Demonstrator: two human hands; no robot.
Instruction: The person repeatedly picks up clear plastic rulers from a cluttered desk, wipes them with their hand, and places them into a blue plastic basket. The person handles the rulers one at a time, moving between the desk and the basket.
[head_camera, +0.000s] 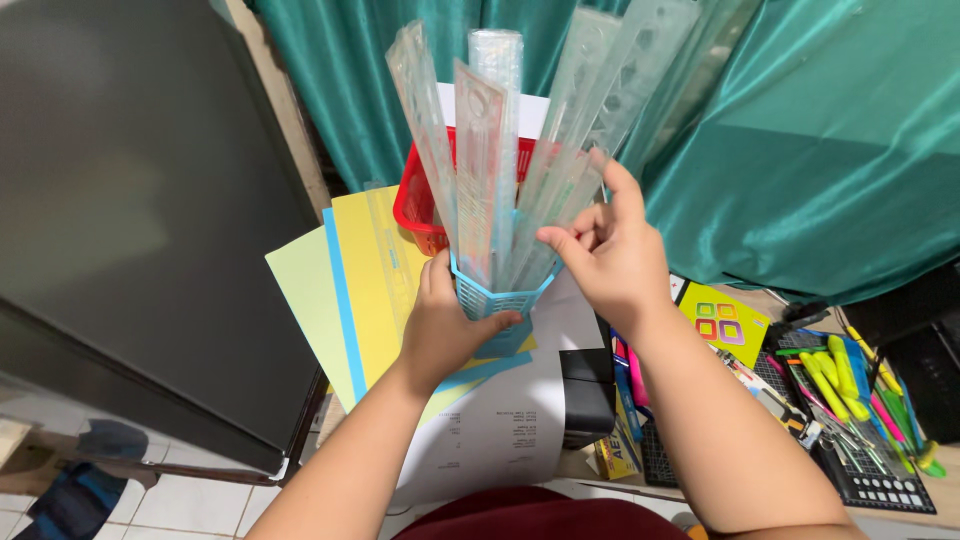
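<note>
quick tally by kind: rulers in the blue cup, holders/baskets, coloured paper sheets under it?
Clear plastic rulers standing in the cup, steadied by the right hand: about 6, overlapping, so not exact
Blue mesh cup, gripped by the left hand: 1
Red basket: 1
Coloured paper sheets: 3 (pale green, blue, yellow)
Total: about 11

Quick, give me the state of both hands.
Left hand: closed around the blue holder.
Right hand: fingers pinching the clear rulers standing in it.
</note>
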